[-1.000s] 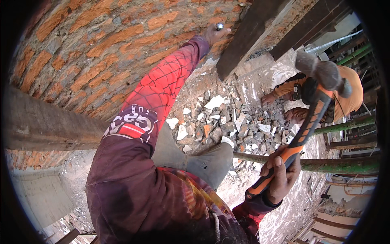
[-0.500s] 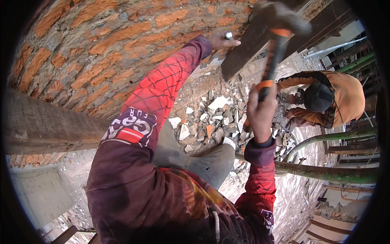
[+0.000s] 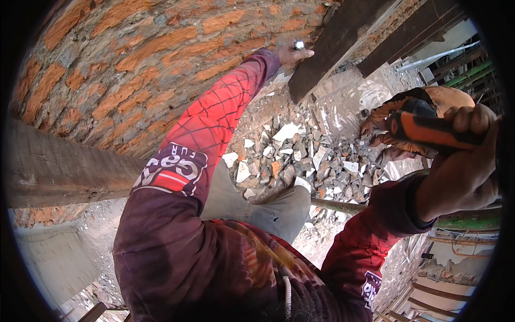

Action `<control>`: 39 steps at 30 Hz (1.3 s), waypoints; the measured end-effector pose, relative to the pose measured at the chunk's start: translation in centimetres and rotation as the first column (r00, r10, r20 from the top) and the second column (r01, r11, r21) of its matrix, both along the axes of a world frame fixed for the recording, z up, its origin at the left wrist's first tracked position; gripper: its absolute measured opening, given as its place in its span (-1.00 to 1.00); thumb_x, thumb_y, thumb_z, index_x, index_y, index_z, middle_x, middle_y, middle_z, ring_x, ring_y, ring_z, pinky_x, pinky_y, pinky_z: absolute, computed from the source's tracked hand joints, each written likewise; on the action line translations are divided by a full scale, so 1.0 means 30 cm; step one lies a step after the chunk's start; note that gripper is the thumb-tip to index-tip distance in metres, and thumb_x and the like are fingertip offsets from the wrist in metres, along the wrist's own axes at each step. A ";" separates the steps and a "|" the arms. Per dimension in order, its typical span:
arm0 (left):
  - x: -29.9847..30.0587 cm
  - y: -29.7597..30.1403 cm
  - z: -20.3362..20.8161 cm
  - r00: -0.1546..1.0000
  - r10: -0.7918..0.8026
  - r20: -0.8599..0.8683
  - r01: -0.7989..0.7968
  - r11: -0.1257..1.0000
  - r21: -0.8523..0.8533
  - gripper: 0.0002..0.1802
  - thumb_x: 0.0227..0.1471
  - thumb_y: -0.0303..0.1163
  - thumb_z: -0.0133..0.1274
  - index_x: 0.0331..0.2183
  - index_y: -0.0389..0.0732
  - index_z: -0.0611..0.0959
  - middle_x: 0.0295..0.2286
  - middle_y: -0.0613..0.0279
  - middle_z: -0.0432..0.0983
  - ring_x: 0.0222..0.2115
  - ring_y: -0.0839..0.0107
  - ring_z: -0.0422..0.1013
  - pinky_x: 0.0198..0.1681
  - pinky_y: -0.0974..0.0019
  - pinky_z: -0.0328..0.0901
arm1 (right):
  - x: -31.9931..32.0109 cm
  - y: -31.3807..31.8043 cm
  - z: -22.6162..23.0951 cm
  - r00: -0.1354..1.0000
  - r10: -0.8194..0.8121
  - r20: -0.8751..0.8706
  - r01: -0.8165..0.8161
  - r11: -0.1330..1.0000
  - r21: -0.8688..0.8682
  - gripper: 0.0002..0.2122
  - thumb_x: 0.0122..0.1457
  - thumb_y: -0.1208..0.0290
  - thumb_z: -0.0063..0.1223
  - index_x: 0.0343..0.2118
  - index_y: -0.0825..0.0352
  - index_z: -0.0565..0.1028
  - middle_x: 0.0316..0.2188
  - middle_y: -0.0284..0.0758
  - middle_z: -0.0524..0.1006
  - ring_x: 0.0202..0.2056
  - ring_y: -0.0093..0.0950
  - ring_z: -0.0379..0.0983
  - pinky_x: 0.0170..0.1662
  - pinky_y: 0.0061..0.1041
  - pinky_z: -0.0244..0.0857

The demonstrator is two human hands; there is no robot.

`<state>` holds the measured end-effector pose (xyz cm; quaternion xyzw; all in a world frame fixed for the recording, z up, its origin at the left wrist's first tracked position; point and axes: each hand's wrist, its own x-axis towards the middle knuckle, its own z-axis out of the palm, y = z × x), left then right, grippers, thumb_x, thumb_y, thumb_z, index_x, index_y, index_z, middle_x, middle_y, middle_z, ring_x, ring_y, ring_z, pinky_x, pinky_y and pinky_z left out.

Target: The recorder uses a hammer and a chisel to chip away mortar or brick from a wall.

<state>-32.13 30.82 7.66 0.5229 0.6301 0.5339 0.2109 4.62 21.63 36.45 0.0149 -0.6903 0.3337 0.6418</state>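
My left hand [image 3: 289,52] reaches out to the brick wall [image 3: 145,64], closed round a metal chisel [image 3: 299,45]. Only the chisel's shiny round end shows above my fist; its tip is hidden. Off at the right edge, my right hand [image 3: 469,161] is raised and wrapped round a hammer [image 3: 434,131]. Its orange and black handle points left across the view, while its head is not visible. The wall beside my left hand is rough, with orange brick and grey mortar laid bare.
Broken rubble [image 3: 300,155] with white chips lies on the ground by my legs. A dark wooden beam [image 3: 327,53] stands close to my left hand, and another timber [image 3: 64,161] crosses at left. A co-worker [image 3: 413,107] crouches at right, partly hidden behind the hammer.
My right hand has swung the hammer from near the wall out to the right and up closer to the camera. My left hand has stayed almost in place with the chisel.
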 end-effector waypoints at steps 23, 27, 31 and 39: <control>-0.007 0.020 -0.054 0.989 0.090 0.114 -0.110 0.977 0.182 -0.60 0.06 -0.11 0.18 -0.30 -0.30 0.62 -0.36 0.25 0.60 -0.27 0.48 0.47 -0.09 0.33 0.35 | -0.139 0.041 -0.312 0.984 0.054 0.171 -0.034 0.993 -0.116 -0.89 0.23 0.46 0.05 -0.33 0.38 0.40 -0.64 -0.40 0.44 -0.66 -0.67 0.35 -0.59 -0.68 0.20; 0.003 0.045 -0.039 0.982 0.086 -0.167 -0.033 0.954 0.297 -0.60 0.11 -0.09 0.11 -0.33 -0.30 0.59 -0.42 0.24 0.55 -0.35 0.42 0.45 -0.11 0.30 0.36 | -0.149 0.155 -0.693 0.588 -0.131 0.798 0.180 0.983 0.029 -0.82 0.14 0.43 0.06 -0.34 0.41 0.33 -0.65 0.01 0.41 -0.55 0.05 0.41 -0.51 -0.23 0.25; -0.132 -0.001 -0.190 0.976 0.172 -0.133 -0.161 0.983 0.091 -0.56 0.18 -0.01 -0.01 -0.42 -0.24 0.55 -0.57 0.28 0.38 -0.51 0.40 0.29 -0.28 0.24 0.30 | -0.045 0.117 -0.831 0.469 0.321 0.822 0.138 0.893 -0.428 -0.81 0.11 0.41 0.09 -0.48 0.45 0.40 -0.74 -0.20 0.35 -0.71 -0.46 0.29 -0.58 -0.37 0.18; -0.096 0.058 -0.067 0.968 0.246 0.047 -0.249 0.963 0.099 -0.45 0.11 0.14 0.03 -0.57 -0.19 0.50 -0.67 0.41 0.26 -0.61 0.52 0.20 -0.50 0.33 0.17 | 0.212 0.036 -0.694 0.521 0.448 0.726 0.258 0.729 -0.634 -0.85 0.21 0.42 0.06 -0.39 0.37 0.39 -0.72 -0.46 0.36 -0.72 -0.69 0.28 -0.66 -0.65 0.12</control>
